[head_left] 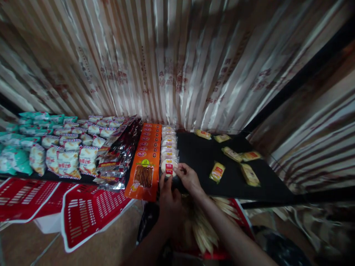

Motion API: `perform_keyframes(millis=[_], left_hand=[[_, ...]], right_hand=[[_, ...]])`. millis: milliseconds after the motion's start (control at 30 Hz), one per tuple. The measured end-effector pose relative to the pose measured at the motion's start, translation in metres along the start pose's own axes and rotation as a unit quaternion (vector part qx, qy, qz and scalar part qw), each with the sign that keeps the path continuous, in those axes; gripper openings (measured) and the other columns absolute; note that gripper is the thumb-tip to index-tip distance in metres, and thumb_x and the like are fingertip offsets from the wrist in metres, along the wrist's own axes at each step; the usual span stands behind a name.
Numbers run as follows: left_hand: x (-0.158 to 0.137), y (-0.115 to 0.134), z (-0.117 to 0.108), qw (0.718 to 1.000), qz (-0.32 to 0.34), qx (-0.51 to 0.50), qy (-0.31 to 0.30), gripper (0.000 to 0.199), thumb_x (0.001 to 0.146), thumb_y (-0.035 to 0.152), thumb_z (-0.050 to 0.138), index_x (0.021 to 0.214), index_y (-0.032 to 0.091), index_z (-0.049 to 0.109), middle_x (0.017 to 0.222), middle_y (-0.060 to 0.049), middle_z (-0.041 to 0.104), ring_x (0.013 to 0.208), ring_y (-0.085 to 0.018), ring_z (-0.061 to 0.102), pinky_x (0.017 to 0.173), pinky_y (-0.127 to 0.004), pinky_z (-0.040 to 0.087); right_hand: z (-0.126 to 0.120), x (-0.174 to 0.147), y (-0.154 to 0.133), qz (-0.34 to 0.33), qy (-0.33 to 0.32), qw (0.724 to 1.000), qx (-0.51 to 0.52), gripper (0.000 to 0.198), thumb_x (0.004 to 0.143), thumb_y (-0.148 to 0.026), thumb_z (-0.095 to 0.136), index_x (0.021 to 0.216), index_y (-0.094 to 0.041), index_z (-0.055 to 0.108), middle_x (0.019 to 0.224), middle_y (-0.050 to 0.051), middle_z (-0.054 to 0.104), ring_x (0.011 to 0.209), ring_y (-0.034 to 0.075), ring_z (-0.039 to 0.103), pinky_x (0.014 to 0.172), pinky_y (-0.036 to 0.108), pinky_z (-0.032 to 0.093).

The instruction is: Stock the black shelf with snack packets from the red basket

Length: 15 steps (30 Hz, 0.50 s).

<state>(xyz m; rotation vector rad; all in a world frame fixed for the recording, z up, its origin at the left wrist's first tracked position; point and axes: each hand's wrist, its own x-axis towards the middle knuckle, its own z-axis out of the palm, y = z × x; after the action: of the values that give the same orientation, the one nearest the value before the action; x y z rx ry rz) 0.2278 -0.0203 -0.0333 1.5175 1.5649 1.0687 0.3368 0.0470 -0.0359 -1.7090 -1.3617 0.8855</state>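
Observation:
A row of clear-wrapped round rice crackers [169, 142] runs from the curtain toward me on the black shelf. At its near end is a rice cracker packet [169, 168] with a red label. My right hand [190, 178] pinches the right edge of this packet between thumb and fingers. From below, my left hand [169, 199] reaches up, its fingers stretched out and the tips touching the packet's lower edge. The left thumb stands apart, in dim light. Just left of the row lies a long orange snack sheet [145, 162] with a picture of brown sticks.
Dark foil packets [118, 155], white snack bags [68, 162] and teal bags [16, 159] fill the shelf's left. Several yellow packets [217, 172] lie scattered on the black shelf [194, 147]. Red baskets [94, 210] stand below. A striped curtain [172, 66] hangs behind.

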Motion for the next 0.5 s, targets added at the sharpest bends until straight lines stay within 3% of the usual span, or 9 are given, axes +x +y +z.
perform_keyframes(millis=[200,300,400,500], left_hand=[[0.010,-0.013,0.008,0.999,-0.011,0.048,-0.012,0.048,0.074,0.010,0.041,0.120,0.006,0.051,0.135,-0.017,0.043,0.128,-0.024,0.038,0.108,-0.040,0.031],[0.006,-0.013,0.010,0.999,-0.002,0.055,-0.001,0.045,0.074,0.009,0.041,0.117,0.009,0.053,0.134,-0.015,0.046,0.126,-0.023,0.041,0.106,-0.041,0.034],[-0.007,-0.006,0.003,0.998,0.051,0.044,0.004,0.037,0.078,0.009,0.037,0.108,0.013,0.058,0.124,-0.012,0.053,0.117,-0.020,0.048,0.101,-0.038,0.039],[-0.032,0.002,-0.002,0.992,0.102,0.030,-0.069,0.030,0.080,0.008,0.036,0.095,0.016,0.061,0.101,-0.008,0.062,0.098,-0.016,0.057,0.088,-0.031,0.047]], right_hand=[[0.004,0.005,0.000,-0.008,0.006,0.996,-0.092,0.028,0.075,-0.045,0.051,0.087,-0.021,0.061,0.073,0.000,0.062,0.064,0.013,0.056,0.059,0.024,0.041],[0.005,0.001,0.000,-0.021,0.019,0.998,-0.062,0.034,0.075,-0.045,0.052,0.097,-0.019,0.058,0.082,0.002,0.063,0.064,0.013,0.056,0.062,0.025,0.044],[-0.001,-0.018,0.005,-0.041,0.061,0.997,0.003,0.041,0.079,-0.046,0.049,0.106,-0.016,0.053,0.090,0.006,0.062,0.069,0.013,0.057,0.063,0.024,0.046],[-0.025,-0.055,0.020,-0.044,0.050,0.998,0.019,0.035,0.085,-0.047,0.039,0.097,-0.017,0.055,0.075,0.002,0.060,0.063,0.012,0.057,0.058,0.022,0.045]])
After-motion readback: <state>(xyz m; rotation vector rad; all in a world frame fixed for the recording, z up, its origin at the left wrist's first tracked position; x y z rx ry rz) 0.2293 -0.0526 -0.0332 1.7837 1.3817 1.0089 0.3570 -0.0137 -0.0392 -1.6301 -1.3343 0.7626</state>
